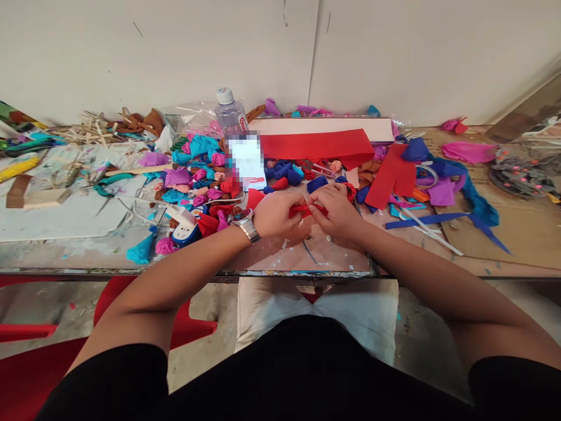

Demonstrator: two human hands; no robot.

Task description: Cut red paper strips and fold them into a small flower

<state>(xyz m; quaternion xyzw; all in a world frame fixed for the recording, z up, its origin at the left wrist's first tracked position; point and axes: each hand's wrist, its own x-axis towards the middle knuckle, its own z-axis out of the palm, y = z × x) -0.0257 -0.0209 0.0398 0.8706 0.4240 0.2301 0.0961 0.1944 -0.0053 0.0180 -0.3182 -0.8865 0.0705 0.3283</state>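
Between my two hands is a strip of red crepe paper (300,209), pinched near the table's front edge. My left hand (276,213), with a metal watch at the wrist, closes its thumb and fingers on the strip's left part. My right hand (333,211) grips the other end, its fingertips almost meeting the left ones. More of the red paper seems to show behind the right fingers. Just beyond lie small rolled paper flowers (280,172) in blue, red, pink and purple. A wide red paper band (319,146) stretches behind them, and cut red pieces (392,178) rest right of my hands.
A plastic bottle (231,114) stands at the back beside a lit, blurred phone (246,161). Left are a power strip (186,231), green-handled pliers (114,181) and wood sticks (94,128). Blue strips (429,221) and cardboard (517,219) lie right. Red chairs (48,368) stand below left.
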